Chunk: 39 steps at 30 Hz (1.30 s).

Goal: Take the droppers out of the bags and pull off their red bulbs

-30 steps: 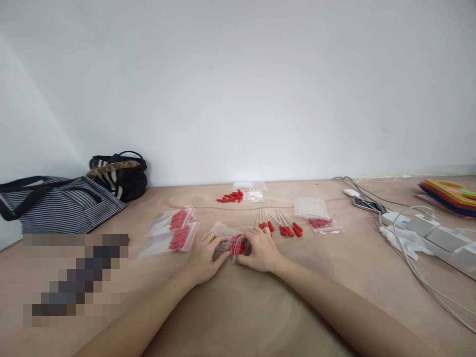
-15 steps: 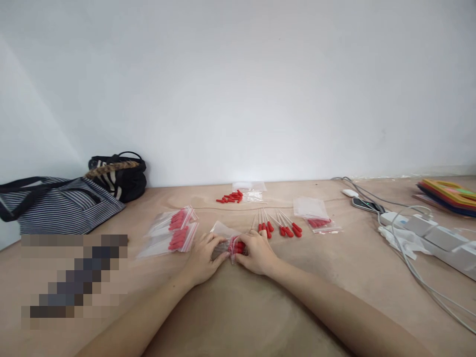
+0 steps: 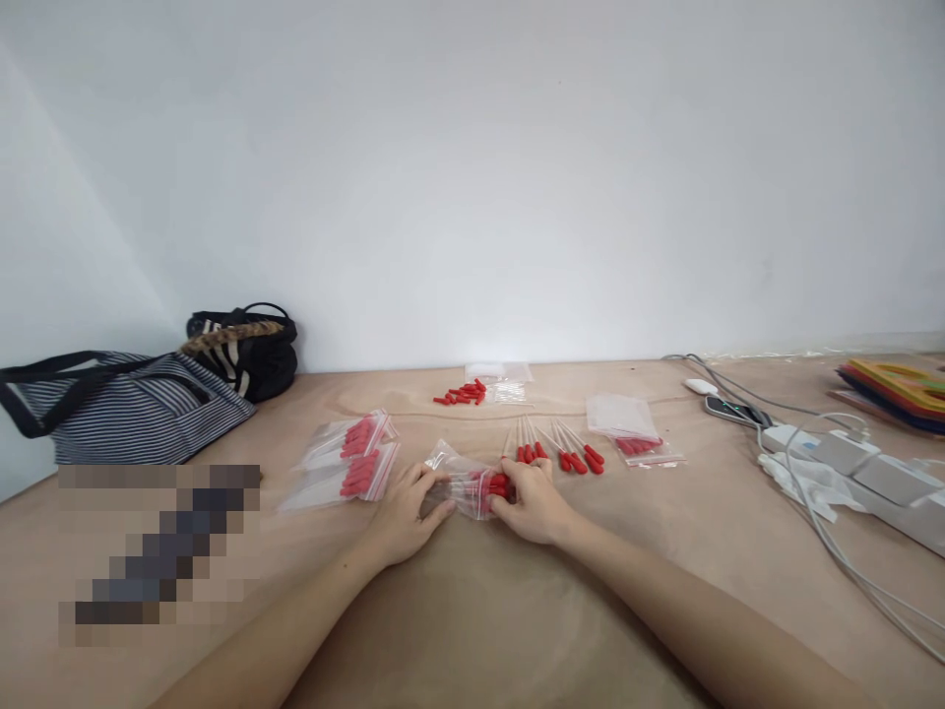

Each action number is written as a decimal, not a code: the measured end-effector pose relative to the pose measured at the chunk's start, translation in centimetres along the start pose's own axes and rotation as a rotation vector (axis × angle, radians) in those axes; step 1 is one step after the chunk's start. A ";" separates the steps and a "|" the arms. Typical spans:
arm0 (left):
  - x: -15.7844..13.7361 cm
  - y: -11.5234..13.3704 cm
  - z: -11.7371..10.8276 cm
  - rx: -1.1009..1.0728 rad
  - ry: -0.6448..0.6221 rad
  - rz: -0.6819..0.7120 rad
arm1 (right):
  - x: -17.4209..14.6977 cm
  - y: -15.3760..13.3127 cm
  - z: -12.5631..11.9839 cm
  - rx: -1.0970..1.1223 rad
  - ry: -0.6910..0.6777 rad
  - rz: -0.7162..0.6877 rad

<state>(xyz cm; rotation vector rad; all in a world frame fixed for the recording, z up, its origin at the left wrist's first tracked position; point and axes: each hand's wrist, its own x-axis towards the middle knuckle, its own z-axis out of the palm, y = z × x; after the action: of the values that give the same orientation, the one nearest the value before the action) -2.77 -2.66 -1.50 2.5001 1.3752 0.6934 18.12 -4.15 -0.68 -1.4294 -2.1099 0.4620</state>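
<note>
A clear zip bag [image 3: 447, 459] lies on the table in front of me, partly covered by my fingers. My left hand [image 3: 408, 510] pinches its left end between thumb and fingers. Inside are the thin clear stems of several droppers; their red rubber bulbs [image 3: 497, 484] stick out at the right end. My right hand [image 3: 537, 500] closes its thumb and fingers on these bulbs. Just behind that hand lie loose droppers [image 3: 567, 457] with red bulbs, in small groups. Left of my left hand are filled zip bags [image 3: 314, 481] showing red bulbs through the plastic.
Loose red bulbs [image 3: 465, 394] and clear stems [image 3: 509, 392] lie near the wall. At right are more plastic bags [image 3: 624, 416], a power strip [image 3: 878, 468] with cables, and coloured flat pieces [image 3: 897, 394]. Striped [image 3: 137, 409] and black [image 3: 270, 359] bags stand at left.
My right hand has shifted slightly right with the bulbs, and the bag between my hands now stretches out longer and flatter. My left hand keeps its hold.
</note>
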 end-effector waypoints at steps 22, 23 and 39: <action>-0.1 -0.1 -0.4 -0.001 -0.034 -0.019 | -2.3 2.1 -2.8 -0.237 -0.199 -0.204; -0.1 -0.1 -0.4 -0.002 -0.035 -0.022 | -2.5 2.1 -3.1 -0.257 -0.216 -0.232; -0.1 -0.1 -0.3 -0.006 -0.008 -0.010 | -1.5 9.4 -8.4 -0.119 0.077 0.304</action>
<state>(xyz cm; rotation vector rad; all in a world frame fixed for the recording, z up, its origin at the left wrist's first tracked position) -3.06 -2.72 -1.31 2.4870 1.3795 0.6839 30.62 -2.20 0.31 -1.8189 -1.8932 0.3933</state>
